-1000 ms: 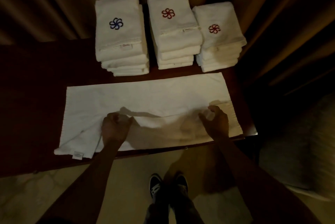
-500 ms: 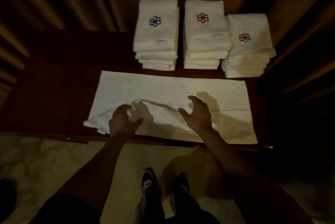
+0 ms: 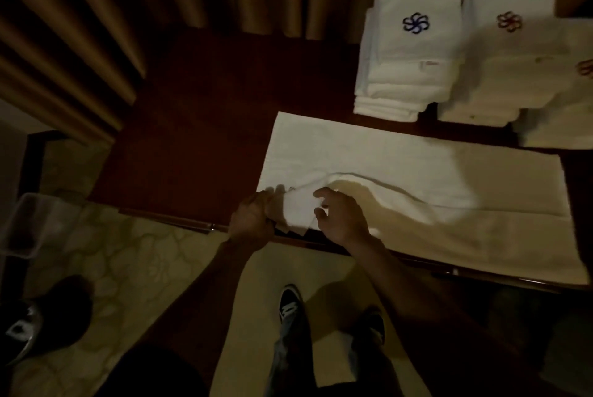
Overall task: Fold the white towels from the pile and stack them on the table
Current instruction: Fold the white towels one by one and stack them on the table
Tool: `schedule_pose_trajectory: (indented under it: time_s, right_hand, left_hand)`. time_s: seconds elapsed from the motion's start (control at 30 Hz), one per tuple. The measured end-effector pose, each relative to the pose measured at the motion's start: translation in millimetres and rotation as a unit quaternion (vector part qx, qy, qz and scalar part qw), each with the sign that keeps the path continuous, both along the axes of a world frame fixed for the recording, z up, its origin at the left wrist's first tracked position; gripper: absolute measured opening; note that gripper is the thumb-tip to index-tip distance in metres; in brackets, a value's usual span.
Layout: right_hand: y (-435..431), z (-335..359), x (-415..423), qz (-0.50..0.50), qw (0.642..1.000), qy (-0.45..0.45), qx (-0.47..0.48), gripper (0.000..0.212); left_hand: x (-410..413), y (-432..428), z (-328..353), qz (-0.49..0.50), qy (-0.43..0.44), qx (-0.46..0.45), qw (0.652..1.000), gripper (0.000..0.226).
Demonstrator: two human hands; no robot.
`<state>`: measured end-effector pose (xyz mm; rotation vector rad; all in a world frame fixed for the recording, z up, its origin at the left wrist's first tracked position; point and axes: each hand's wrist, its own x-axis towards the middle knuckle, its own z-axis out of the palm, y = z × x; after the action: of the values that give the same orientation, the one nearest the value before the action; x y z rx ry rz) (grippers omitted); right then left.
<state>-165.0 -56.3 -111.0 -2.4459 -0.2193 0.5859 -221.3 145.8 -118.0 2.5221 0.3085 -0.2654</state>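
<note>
While 3 folded stacks (image 3: 414,53) stand at upper right, 1 towel (image 3: 417,172) lies spread mid-frame on the counter (image 3: 208,139), its fold barely begun: left hand (image 3: 253,220) pinches the lower-left corner, right hand (image 3: 343,220) hovers half-curled beside, grip unclear.

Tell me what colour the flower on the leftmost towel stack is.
The flower is dark blue, on the top towel; clearest in the head view.

Free tabletop (image 3: 199,127) left; towel stacks (image 3: 414,53) (three) beyond
</note>
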Motion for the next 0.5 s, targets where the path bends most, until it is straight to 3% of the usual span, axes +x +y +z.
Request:
schedule_pose_trajectory:
  time_s: [0.17,0.27,0.4,0.5]
  right_hand:
    - [28.3,-11.1,-3.9,-0.06,0.994,0.077,-0.054,0.039]
    - [38.8,-10.0,-2.9,-0.114,0.99,0.079,-0.024,0.038]
    - [51.1,-1.5,1.7,-0.169,0.981,0.055,0.079,0.04]
    - [56.1,3.8,3.3,-0.176,0.98,0.03,0.087,0.045]
  left_hand:
    - [5.2,25.9,-19.1,-0.024,-0.032,-0.036,0.999,0.047]
    - [12.3,36.7,-15.4,-0.018,-0.048,-0.065,0.997,0.038]
    - [26.7,46.1,-17.7,0.028,0.019,-0.034,0.999,0.029]
    - [36.0,49.4,-19.8,0.05,0.073,-0.022,0.996,0.03]
